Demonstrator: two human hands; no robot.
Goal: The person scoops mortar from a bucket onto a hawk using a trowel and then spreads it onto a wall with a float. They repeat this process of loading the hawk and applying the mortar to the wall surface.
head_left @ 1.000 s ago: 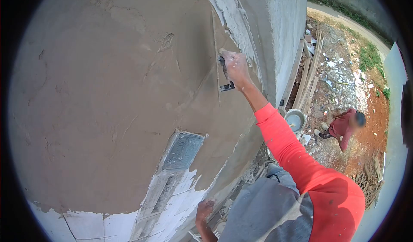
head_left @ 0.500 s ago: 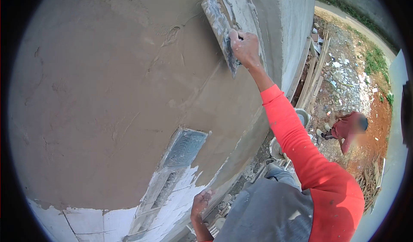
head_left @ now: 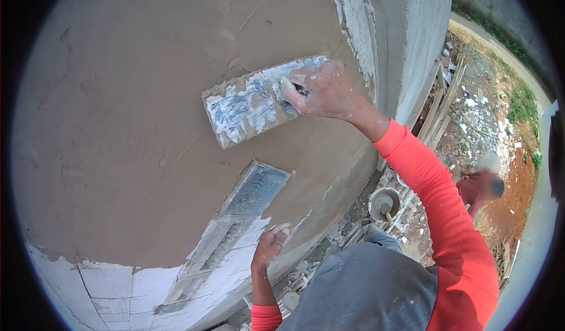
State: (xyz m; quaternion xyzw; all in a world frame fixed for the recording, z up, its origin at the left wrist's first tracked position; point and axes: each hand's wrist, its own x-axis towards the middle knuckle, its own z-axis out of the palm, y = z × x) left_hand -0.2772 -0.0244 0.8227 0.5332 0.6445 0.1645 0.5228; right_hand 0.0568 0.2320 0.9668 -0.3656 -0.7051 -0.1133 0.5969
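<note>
Wet brown-grey plaster covers most of the wall point(head_left: 129, 131). Flat against it lies a rectangular trowel point(head_left: 253, 102) smeared with white and grey mortar. My right hand point(head_left: 323, 90) is closed around the trowel's handle. Lower down, my left hand point(head_left: 272, 244) is held near the wall beside the white blocks, its fingers curled in; whether anything is in them is too small to tell. Between the hands, a grey ridged panel point(head_left: 259, 190) is set in the wall, with a rough channel running down from it.
A bucket point(head_left: 384, 204) with a tool in it stands below. Wooden planks point(head_left: 441, 110) lean along the wall's corner. Another person point(head_left: 479, 190) in a dark red top is on the ground at the right, near scattered rubble point(head_left: 477, 113).
My right hand has moved left and down across the plaster, and the trowel has turned from steep to nearly level. My left hand has risen slightly. The other person now has a pale object overhead.
</note>
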